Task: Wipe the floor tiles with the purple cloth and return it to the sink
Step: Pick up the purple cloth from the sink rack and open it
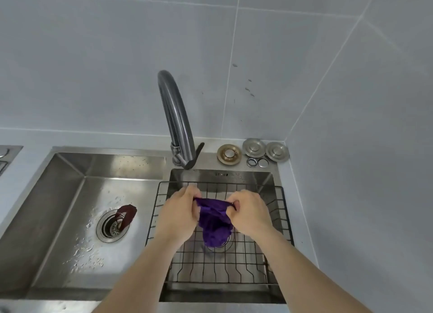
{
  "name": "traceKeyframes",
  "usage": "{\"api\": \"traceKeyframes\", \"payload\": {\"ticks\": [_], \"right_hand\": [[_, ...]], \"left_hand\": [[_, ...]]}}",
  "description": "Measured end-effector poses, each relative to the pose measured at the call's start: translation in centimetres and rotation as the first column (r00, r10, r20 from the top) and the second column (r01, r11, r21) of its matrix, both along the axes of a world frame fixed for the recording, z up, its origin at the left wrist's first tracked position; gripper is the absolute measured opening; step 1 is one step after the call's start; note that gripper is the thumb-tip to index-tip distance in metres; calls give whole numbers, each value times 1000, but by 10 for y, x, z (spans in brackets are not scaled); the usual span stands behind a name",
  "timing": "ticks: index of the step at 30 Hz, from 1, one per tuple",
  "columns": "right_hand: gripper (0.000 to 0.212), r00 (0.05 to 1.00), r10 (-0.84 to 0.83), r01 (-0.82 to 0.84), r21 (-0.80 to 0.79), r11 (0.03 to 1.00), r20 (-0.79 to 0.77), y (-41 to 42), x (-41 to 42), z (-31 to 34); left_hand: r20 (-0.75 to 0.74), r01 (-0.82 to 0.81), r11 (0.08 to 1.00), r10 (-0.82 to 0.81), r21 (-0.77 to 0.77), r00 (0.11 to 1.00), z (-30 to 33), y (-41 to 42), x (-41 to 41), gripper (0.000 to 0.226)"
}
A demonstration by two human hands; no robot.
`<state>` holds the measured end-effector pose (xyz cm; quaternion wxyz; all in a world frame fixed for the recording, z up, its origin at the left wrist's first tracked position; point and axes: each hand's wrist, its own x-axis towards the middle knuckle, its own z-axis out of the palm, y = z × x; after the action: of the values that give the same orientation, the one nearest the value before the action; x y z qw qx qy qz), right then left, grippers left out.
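Note:
A purple cloth (214, 223) hangs bunched between both hands over the right basin of the steel sink (70, 172). My left hand (179, 215) pinches its upper left corner. My right hand (249, 213) pinches the upper right corner. The cloth's lower part dangles above the black wire rack (280, 209) that sits in the right basin, over the drain. No floor tiles are in view.
A dark curved faucet (174, 115) rises behind the basins. The left basin is wet, with a drain strainer (112, 227) and a brown stopper (126, 215). Metal drain covers (254, 147) and rings lie on the counter at the back right. Grey tiled walls close in behind and right.

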<state>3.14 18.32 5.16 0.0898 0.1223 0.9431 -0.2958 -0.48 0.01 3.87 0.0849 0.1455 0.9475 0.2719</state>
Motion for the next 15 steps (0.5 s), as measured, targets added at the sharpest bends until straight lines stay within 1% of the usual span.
{"api": "traceKeyframes", "payload": {"ticks": [4, 6, 9, 12, 15], "right_hand": [[18, 992, -27, 30, 26, 999, -125, -8, 24, 33], [21, 983, -28, 34, 35, 999, -180, -14, 36, 54], [33, 967, -50, 56, 17, 998, -251, -28, 56, 89], [41, 939, -70, 63, -33, 997, -337, -44, 79, 122], [39, 916, -102, 64, -110, 992, -388, -65, 110, 160]], "left_hand": [[-142, 49, 999, -51, -17, 989, 37, -11, 17, 12], [-153, 57, 998, -60, -21, 986, 57, -19, 25, 11], [-201, 62, 998, -64, -15, 978, 92, -36, 44, 12], [-284, 64, 997, -52, 35, 957, 129, -58, 70, 11], [-365, 62, 996, -35, 60, 930, 168, -81, 101, 12]]}}
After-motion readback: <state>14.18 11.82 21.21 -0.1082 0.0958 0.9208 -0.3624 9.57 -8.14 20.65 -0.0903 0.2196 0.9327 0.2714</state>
